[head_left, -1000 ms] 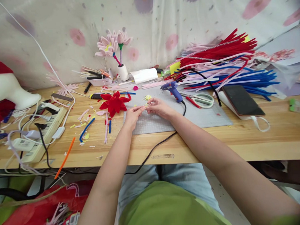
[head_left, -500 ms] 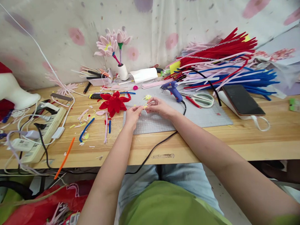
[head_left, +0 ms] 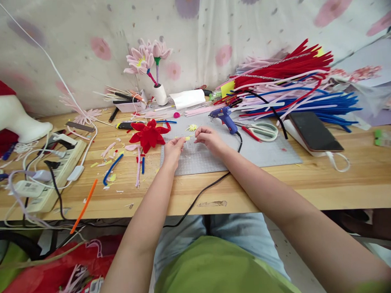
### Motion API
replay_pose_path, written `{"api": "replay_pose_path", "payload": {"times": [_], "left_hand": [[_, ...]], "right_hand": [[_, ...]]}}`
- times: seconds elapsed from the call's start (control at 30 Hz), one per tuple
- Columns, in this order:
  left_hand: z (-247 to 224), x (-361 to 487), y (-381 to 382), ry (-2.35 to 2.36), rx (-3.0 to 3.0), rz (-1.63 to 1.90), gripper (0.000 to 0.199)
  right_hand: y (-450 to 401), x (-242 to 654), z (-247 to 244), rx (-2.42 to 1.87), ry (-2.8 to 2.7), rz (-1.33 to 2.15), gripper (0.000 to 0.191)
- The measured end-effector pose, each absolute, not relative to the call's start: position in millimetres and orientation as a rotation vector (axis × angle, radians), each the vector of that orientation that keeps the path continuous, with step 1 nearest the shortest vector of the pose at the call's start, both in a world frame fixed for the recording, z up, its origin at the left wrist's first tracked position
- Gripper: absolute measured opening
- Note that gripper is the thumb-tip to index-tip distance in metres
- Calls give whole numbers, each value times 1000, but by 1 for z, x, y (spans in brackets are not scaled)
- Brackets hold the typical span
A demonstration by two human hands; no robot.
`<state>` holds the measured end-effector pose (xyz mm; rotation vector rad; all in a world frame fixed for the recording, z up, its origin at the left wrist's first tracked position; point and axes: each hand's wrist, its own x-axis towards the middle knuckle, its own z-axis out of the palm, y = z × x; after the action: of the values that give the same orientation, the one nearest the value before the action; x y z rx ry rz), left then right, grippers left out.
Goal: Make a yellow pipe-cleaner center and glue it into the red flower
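Note:
My left hand (head_left: 174, 150) is over the grey cutting mat (head_left: 209, 161), thumb and fingers pinched on a small yellow strip (head_left: 187, 138). A short gap to the right, my right hand (head_left: 208, 140) is closed with curled fingertips; anything in them is too small to make out. Just beyond the fingers lies a yellow fringed tuft (head_left: 192, 127) on the mat. A red pipe-cleaner flower (head_left: 149, 135) rests left of my left hand. Right of my right hand lies a blue glue gun (head_left: 225, 118), and beside it are scissors (head_left: 262, 130) with pale handles.
Bundles of red pipe cleaners (head_left: 285, 66) and blue ones (head_left: 331, 105) lie back right, near a phone (head_left: 315, 130). A white vase (head_left: 159, 94) holds pink flowers. At left are a power strip (head_left: 55, 177) and scraps. The glue gun's black cord (head_left: 200, 192) crosses the front edge.
My hands have drawn slightly apart at the fingertips. The yellow strip stays in my left hand, and the tuft behind shows more fully.

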<state>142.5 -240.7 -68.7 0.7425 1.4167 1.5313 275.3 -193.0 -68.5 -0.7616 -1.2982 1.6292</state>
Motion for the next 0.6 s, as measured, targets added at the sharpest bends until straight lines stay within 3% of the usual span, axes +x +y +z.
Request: {"api": "replay_pose_path", "payload": {"times": [0.2, 0.43, 0.6], "left_hand": [[-68, 142, -243, 1400, 724, 1557, 12], [-66, 140, -244, 1318, 768, 1517, 24], [-68, 139, -244, 1370, 819, 1475, 19]], "right_hand": [[-203, 268, -63, -921, -1481, 1603, 32], [-202, 268, -64, -880, -1546, 1493, 37], [-203, 269, -66, -848, -1617, 1507, 36]]}}
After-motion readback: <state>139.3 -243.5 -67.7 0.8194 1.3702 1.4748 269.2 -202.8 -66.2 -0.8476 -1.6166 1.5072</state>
